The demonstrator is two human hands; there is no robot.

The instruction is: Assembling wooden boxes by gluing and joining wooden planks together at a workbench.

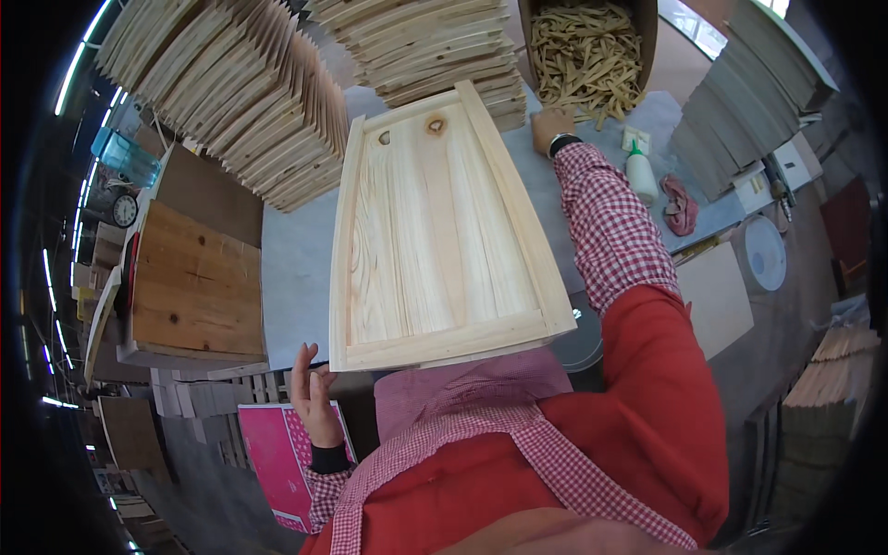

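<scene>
Showing a pale rectangular wooden panel with raised rails (444,231), recessed face up, on a table with a light blue-grey cover (296,268), directly in front of the body. Has streaky grain, dark knots at the far end, squared rails; extends to about the near table edge, by the red-and-white checked apron (472,388). Has left hand (316,407) near the panel's near-left corner, fingers raised, loosely spread, partly curled. Has right hand (552,129) just beside the front of an open brown cardboard box (649,42); cannot tell if pinching or spread, fingertips unclear. Holds in the box a heaped tangle of thin tan strips (587,55), some spilling over the front lip. Includes, right of that hand, a white bottle with green tip (640,173) and a crumpled pink cloth (680,205). Shows beyond the panel two tall stacks of thin rough-edged wooden boards (222,92), limiting room at the far side; exposes table cover left of the panel, only a narrow strip toward the right forearm.
</scene>
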